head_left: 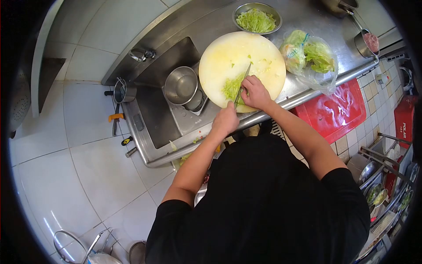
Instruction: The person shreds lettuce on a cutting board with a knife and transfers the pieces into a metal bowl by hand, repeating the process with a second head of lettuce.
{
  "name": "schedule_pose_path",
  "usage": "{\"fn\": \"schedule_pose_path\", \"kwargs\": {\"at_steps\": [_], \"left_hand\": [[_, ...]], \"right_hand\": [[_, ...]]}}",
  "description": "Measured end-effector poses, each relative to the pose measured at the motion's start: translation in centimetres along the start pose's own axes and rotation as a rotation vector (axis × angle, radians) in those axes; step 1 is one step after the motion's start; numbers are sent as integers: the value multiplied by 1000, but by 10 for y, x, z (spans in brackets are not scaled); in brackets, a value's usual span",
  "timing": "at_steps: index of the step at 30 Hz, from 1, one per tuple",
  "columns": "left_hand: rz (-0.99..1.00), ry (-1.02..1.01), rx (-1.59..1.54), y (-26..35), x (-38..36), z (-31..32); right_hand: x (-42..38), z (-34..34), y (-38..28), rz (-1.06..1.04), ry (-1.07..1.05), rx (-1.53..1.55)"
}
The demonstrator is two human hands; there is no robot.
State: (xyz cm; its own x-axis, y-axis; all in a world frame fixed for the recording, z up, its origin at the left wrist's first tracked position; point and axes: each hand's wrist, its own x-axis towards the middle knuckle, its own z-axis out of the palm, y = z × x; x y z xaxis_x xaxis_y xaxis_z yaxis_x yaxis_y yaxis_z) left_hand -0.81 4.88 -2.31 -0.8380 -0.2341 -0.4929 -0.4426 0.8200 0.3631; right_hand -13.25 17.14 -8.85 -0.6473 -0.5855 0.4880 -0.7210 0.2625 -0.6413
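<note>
A round, pale cutting board point(215, 53) lies on the steel counter. My left hand point(226, 118) is closed round the handle end of a knife point(247, 72), whose blade points away from me across the board. Curled beside the blade on its right, my right hand point(256, 92) presses down on lettuce, mostly hidden under the fingers. Shredded lettuce point(231, 88) lies in a pile left of the blade, with small scraps scattered around the board. Beyond the board, a steel bowl point(280, 22) holds more shredded lettuce point(256, 21).
Right of the board sits a clear plastic bag point(327, 81) with lettuce leaves point(318, 57). A sink point(154, 119) is at the left, near a metal pot point(181, 83). A red lid or tray point(334, 110) lies below the counter edge. A pot of meat point(370, 42) stands far right.
</note>
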Motion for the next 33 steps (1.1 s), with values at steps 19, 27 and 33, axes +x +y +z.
{"fn": "schedule_pose_path", "kwargs": {"at_steps": [19, 27, 33], "left_hand": [[-61, -127, 62, 12, -33, -47], [-6, -70, 66, 14, -17, -50], [-38, -53, 47, 7, -2, -14]], "right_hand": [[-10, -16, -6, -61, -67, -80], [-9, -14, -3, -48, -77, -119], [-10, -17, -4, -58, -74, -115]]}}
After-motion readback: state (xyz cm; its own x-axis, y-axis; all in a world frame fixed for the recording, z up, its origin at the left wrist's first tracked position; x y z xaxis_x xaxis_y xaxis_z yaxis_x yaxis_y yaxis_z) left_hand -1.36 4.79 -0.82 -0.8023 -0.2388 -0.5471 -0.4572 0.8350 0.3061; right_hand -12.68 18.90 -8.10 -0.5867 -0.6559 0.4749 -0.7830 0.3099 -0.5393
